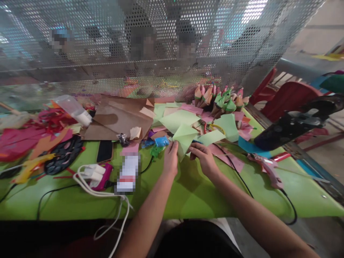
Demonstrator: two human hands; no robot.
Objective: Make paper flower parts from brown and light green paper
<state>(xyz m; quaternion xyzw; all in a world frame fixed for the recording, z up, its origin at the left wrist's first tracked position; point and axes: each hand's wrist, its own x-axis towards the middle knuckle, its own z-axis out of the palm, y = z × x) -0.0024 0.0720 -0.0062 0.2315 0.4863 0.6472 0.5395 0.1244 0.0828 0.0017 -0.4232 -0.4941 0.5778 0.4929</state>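
A folded sheet of light green paper [185, 137] is upright above the front of the table, its lower end tapering to a point. My left hand [171, 158] pinches its left edge between thumb and fingers. Close by the paper's lower right edge, my right hand [203, 157] has its fingers closed together. A small dark blue piece [197, 142] shows behind those fingers, too little of it to name. Behind the hands lie more light green sheets [177, 120]. Small blue packets [161, 141] rest left of the paper.
Paper-wrapped flower cones [228, 98] stand at the back right. A pink glue gun [268, 168] and a dark bottle [285, 125] are on the right. Leftward are a phone [127, 173], a magenta power strip [102, 177] with white cables, and a yellow glue gun [33, 166]. Perforated metal [107, 71] rises behind.
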